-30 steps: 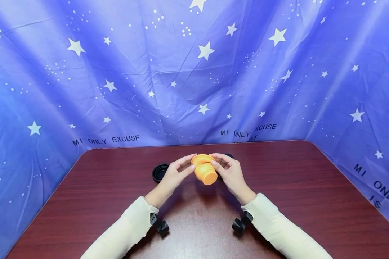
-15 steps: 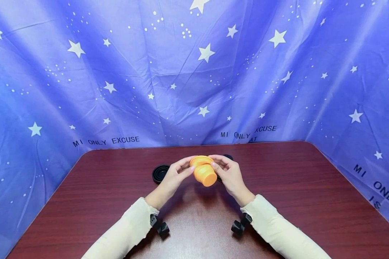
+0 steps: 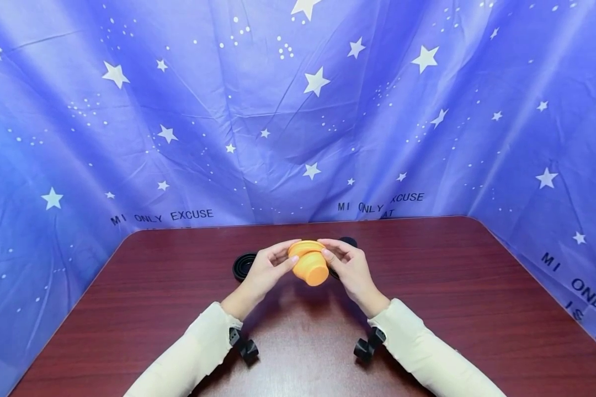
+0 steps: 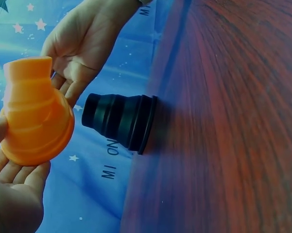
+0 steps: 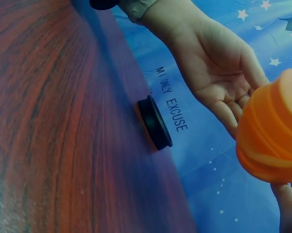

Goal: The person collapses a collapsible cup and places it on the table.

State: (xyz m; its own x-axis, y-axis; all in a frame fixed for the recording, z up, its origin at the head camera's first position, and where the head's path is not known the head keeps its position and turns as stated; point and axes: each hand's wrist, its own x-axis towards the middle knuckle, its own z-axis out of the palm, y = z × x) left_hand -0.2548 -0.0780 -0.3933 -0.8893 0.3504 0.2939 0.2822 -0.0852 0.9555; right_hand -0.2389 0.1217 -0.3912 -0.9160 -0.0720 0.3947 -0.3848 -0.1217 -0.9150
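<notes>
An orange collapsible cup (image 3: 310, 266) is held above the table between both hands, its narrow base tilted towards me. My left hand (image 3: 265, 270) grips the wide rim from the left with thumb and fingers. From the right, my right hand (image 3: 350, 270) pinches the same rim, its thumb against the folds. The ridged wall of the cup (image 4: 31, 111) looks unevenly bent in the left wrist view. In the right wrist view, the cup (image 5: 272, 131) leans over between the fingers, partly cut off by the frame's edge.
A black collapsible cup (image 4: 119, 121) stands extended, wide end down, mostly hidden behind my right hand in the head view. A flattened black one (image 3: 243, 266) lies behind my left hand. A starry blue curtain (image 3: 278, 110) hangs behind the brown table (image 3: 427, 309).
Both hands have shifted the orange cup slightly left and a little lower. Its base has swung slightly left, and both hands keep their hold.
</notes>
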